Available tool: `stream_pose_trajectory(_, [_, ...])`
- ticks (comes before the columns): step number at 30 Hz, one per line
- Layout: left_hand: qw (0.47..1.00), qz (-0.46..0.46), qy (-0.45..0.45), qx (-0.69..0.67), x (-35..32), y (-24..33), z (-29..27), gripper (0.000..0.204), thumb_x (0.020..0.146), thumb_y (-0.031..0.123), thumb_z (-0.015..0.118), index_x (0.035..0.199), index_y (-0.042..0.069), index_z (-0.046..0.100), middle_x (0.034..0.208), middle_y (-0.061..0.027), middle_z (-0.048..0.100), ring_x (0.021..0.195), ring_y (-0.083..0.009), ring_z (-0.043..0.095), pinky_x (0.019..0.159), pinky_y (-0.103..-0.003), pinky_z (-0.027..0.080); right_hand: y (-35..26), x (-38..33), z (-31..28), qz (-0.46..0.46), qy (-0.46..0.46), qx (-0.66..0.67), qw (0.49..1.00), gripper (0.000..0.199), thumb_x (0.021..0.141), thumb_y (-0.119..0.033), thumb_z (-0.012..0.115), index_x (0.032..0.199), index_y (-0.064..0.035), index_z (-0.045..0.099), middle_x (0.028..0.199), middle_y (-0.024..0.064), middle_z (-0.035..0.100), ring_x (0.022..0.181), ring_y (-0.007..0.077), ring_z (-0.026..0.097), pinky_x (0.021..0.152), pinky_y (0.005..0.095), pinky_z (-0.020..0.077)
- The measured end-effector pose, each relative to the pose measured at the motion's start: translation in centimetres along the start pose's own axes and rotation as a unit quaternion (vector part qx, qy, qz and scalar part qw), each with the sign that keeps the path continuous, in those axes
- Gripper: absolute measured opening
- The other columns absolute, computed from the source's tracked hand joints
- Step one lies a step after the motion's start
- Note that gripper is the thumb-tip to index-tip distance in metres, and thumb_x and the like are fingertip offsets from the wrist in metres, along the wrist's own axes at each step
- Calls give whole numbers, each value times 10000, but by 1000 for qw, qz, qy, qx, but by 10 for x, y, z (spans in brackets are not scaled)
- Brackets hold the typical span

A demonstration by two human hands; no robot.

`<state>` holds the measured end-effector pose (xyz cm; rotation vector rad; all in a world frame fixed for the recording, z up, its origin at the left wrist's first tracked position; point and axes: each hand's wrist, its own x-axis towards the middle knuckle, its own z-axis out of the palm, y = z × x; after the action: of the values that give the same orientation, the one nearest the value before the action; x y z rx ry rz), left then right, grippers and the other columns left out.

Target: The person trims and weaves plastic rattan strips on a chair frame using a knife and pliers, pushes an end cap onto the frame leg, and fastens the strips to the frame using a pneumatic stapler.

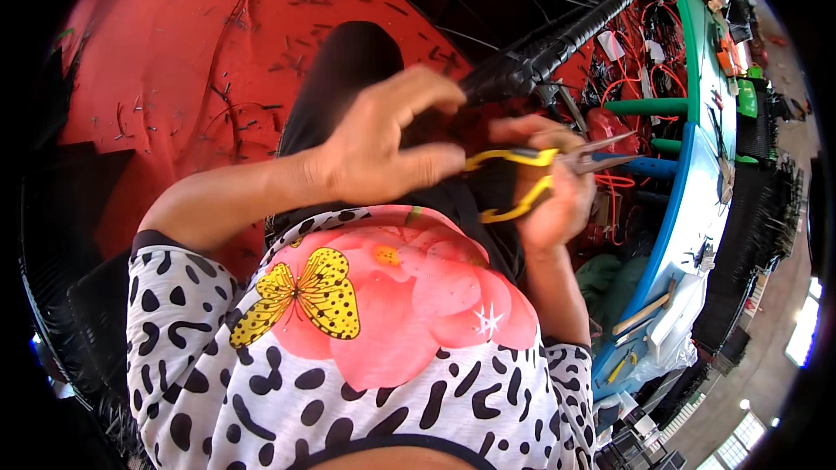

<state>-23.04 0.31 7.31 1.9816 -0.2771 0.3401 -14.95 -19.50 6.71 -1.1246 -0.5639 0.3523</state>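
In my right hand point(562, 196) is a pair of long-nose pliers point(582, 157) with yellow-and-black handles. The handles are spread, and the jaws stand apart, pointing right with nothing between them. My left hand point(374, 135) is raised just left of the pliers, open, its thumb and fingers apart and nothing visible in it. The left thumb tip comes close to a handle end; whether they touch I cannot tell. Both hands are slightly blurred. Beyond them lies a black frame point(531, 65), its bar wrapped in dark strips, close to my dark-clothed knee point(353, 57).
A red sheet point(174, 43) covers the floor, scattered with short black offcuts. At right stands a long table point(697, 200) with blue and green edges, carrying tools and scraps. Red cords point(618, 87) tangle beneath it. Dark woven pieces point(758, 218) stand beyond the table.
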Motion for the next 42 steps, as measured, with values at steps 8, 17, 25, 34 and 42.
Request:
stream_pose_trajectory(8, [968, -134, 92, -192, 51, -6, 24, 253, 810, 74, 566, 1051, -7, 565, 882, -31, 592, 783, -77, 543, 696, -220, 432, -69, 78, -28, 120, -78, -298, 944, 214, 755, -87, 627, 926, 24, 560, 758, 43, 557, 628, 102, 538, 619, 240, 444])
stream_pose_trajectory(17, [976, 150, 154, 28, 39, 6, 27, 355, 668, -130, 558, 1010, -37, 568, 930, -158, 537, 769, -237, 557, 652, -284, 447, -94, 103, 11, 135, -274, -425, 852, 183, 737, -4, 620, 919, 2, 593, 731, 9, 561, 616, 58, 494, 569, 213, 421])
stream_pose_trajectory(25, [979, 150, 130, -51, 43, 3, 22, 289, 698, -137, 509, 959, -45, 591, 934, -148, 545, 817, -236, 571, 676, -284, 452, -90, 93, 26, 13, -273, -558, 783, 236, 722, -180, 703, 777, -2, 559, 647, 102, 502, 564, 231, 497, 532, 304, 411])
stream_pose_trajectory(34, [964, -4, 136, -228, 49, -2, 31, 189, 759, -26, 554, 938, -1, 609, 932, -51, 556, 792, -89, 510, 714, -210, 399, -98, 99, 23, 166, -226, -559, 780, 150, 782, -139, 554, 731, 2, 555, 566, 65, 502, 508, 130, 473, 492, 289, 382])
stream_pose_trajectory(42, [946, -192, -4, -261, 70, 3, 14, 140, 789, 142, 587, 854, 20, 608, 680, 18, 543, 608, -48, 468, 542, -199, 370, -81, 76, -4, 205, -196, -339, 897, 153, 797, -138, 547, 788, 11, 578, 638, 14, 524, 612, 80, 475, 575, 235, 382])
